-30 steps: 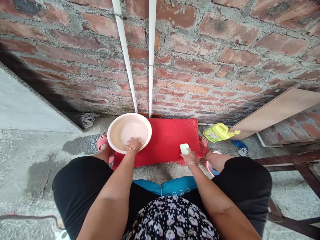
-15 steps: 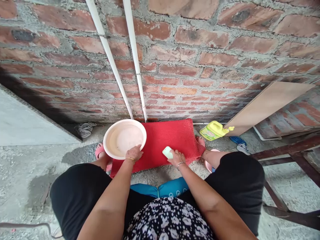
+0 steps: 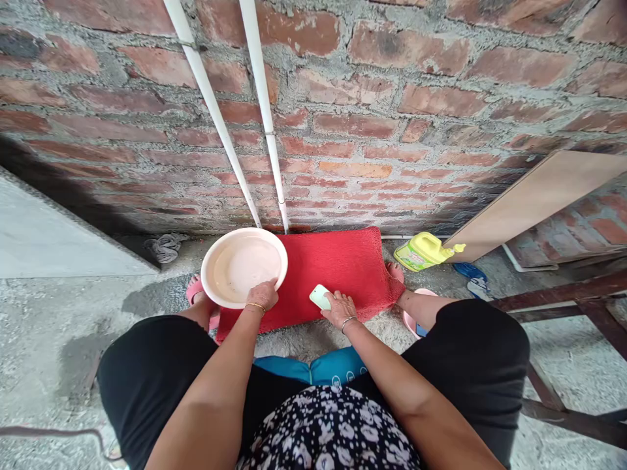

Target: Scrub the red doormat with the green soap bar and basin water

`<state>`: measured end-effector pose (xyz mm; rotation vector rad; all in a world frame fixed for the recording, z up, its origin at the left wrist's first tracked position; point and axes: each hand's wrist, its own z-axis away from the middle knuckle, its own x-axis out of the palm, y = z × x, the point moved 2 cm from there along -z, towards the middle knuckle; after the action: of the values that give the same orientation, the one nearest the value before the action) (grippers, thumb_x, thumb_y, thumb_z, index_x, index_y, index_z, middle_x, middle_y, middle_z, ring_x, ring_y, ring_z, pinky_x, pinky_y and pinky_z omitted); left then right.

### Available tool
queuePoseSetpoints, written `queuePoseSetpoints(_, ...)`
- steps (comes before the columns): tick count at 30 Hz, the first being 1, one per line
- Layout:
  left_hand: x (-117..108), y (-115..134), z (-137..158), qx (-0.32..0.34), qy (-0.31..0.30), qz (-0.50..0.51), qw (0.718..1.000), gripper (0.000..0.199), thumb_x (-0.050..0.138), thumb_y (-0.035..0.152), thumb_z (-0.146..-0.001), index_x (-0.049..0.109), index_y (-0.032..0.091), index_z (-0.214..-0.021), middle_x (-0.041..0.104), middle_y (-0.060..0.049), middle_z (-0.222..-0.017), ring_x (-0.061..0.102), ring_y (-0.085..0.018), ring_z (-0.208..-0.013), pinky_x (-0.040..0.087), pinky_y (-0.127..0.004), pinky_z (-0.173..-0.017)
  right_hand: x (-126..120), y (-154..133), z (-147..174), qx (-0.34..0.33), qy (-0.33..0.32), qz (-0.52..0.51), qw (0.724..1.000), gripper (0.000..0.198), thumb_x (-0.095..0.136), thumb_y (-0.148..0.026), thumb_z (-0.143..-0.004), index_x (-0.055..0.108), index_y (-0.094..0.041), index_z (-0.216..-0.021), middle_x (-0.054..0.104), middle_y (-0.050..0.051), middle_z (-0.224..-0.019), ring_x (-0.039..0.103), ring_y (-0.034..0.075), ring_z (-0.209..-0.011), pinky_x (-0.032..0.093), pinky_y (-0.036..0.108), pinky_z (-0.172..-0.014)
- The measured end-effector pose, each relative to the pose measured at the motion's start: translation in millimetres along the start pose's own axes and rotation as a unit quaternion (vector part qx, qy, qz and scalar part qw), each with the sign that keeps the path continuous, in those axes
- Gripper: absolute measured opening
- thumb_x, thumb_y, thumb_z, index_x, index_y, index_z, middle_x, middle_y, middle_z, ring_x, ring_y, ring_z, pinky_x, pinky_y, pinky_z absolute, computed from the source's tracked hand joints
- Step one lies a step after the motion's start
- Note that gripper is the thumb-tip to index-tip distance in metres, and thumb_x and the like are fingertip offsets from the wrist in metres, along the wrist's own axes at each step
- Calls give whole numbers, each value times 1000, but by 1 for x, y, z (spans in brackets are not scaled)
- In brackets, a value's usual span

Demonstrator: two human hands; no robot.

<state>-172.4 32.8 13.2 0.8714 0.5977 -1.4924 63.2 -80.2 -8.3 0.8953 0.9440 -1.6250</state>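
My left hand (image 3: 263,296) is closed at the near right rim of a pale pink basin (image 3: 209,287), its fingertips partly hidden. Shallow water lies in the basin, which rests on the left end of a red mat (image 3: 323,258). Over the middle of this mat, my right hand (image 3: 340,308) grips a pale green scrub brush (image 3: 320,297) with a small hole at its far end. The brush lies flat, and its underside cannot be seen.
A yellow detergent bottle (image 3: 425,253) stands by the brick wall (image 3: 353,143), near a leaning board (image 3: 529,202). Dark wooden legs (image 3: 553,391) are at right, a grey slab (image 3: 63,235) at left. A pink container (image 3: 409,320) is partly behind my leg. Two white pipes (image 3: 267,111) run down the wall.
My right hand has slid the scrub brush a little to the left over the mat. The left hand stays at the basin's rim. The view has shifted slightly.
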Motion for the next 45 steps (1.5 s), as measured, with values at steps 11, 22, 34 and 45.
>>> queuePoseSetpoints(11,2,-2,-1,18,10,12,1000,54,42,22,-77,46,30,-130,61,-9,-121,58,-26,-108,46,-40,-88,-17,108,14,339,46,-120,932,62,47,-61,-78,43,-24,-128,55,12,-112,58,25,-92,42,34,-72)
queuePoseSetpoints(22,6,-4,-4,33,24,5,999,51,39,22,-78,46,29,-129,57,-9,-125,57,-26,-108,46,-41,-87,-2,40,9,99,3,-19,995,55,61,-53,-72,49,-32,-122,53,6,-111,53,24,-102,34,36,-86)
queuePoseSetpoints(34,5,-4,-2,38,37,2,999,49,40,22,-79,46,29,-128,57,-8,-125,58,-24,-108,47,-40,-86,3,27,10,136,4,-118,984,58,63,-53,-69,49,-31,-121,54,4,-112,57,21,-94,40,31,-78)
queuePoseSetpoints(45,5,-2,-2,37,35,3,999,49,40,21,-78,47,29,-126,57,-8,-124,58,-24,-107,47,-41,-86,-17,132,21,370,48,-149,916,63,63,-56,-68,52,-20,-118,60,11,-104,60,24,-88,43,34,-72)
